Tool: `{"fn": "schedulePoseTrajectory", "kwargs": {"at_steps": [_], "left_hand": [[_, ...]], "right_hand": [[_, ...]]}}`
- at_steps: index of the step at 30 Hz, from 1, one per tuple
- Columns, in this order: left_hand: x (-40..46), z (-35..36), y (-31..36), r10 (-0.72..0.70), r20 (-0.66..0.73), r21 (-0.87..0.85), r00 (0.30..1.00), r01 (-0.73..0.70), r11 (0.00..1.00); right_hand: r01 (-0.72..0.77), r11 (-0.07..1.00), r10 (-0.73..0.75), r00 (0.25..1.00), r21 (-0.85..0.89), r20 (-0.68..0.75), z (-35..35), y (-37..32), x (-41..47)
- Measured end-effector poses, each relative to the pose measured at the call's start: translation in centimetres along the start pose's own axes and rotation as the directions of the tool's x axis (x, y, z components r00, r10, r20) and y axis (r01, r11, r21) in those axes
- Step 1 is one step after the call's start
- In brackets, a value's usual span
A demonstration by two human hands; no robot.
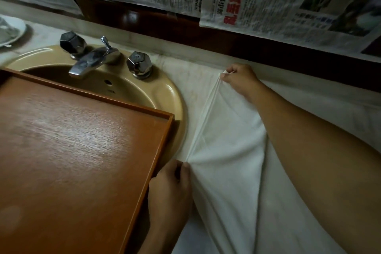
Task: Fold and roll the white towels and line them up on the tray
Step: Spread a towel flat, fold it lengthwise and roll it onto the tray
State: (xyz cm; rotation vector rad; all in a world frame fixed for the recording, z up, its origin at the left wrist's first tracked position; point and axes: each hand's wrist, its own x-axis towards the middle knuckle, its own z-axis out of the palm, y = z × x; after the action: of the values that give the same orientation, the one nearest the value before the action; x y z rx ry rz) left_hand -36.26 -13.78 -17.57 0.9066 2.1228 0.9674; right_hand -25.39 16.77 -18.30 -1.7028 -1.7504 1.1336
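Two hands, left hand [170, 186] and right hand [239, 79], pinch a white towel's [224, 140] taut folded edge beside a wooden tray [162, 140] lying over a tan sink [165, 90].

towel [224, 130]: white, thin cloth, doubled over; layered edge is running taut as a straight line from far corner to near corner, both corners being pinched by the hands
towel body: sagging and bunching in soft creases right of that edge, lying on the pale tabletop [185, 80], near end trailing off toward the bottom of view
tray [82, 150]: brown wood, rectangular, low raised rim, sitting flat just left of the towel, far part overlapping the sink basin [165, 93]
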Motion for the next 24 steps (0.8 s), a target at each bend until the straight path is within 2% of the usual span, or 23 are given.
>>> {"fn": "schedulePoseTrajectory", "kwargs": {"at_steps": [4,9,13,18,21,24], "left_hand": [[-0.2,0.0,0.1,-0.018,-0.011,-0.006,1.000,0.018,1.000],[0.7,0.0,0.3,-0.025,0.003,0.085,1.000,0.025,0.996],[0.2,0.1,0.3,-0.057,-0.063,-0.001,0.996,0.057,0.998],[0.6,0.1,0.2,-0.079,-0.019,-0.027,0.997,0.079,0.997],[0.8,0.2,0.2,-0.089,0.013,0.039,0.996,0.089,0.995],[0.7,0.5,0.2,-0.099,-0.012,0.141,0.995,0.100,0.985]], "right_hand": [[-0.012,0.999,0.012,1.000,-0.030,0.006,0.5,-0.5,0.4],[-0.066,0.996,0.068,0.997,0.057,-0.025,1.5,0.0,0.8],[-0.091,0.991,0.090,0.996,0.094,0.018,1.2,-0.9,1.0],[-0.099,0.991,0.099,0.995,0.088,0.006,1.6,-0.7,1.3],[-0.111,0.994,0.112,0.991,0.016,-0.069,2.8,-0.1,1.3],[-0.109,0.981,0.087,0.986,-0.162,-0.139,3.2,0.1,0.7]]}}
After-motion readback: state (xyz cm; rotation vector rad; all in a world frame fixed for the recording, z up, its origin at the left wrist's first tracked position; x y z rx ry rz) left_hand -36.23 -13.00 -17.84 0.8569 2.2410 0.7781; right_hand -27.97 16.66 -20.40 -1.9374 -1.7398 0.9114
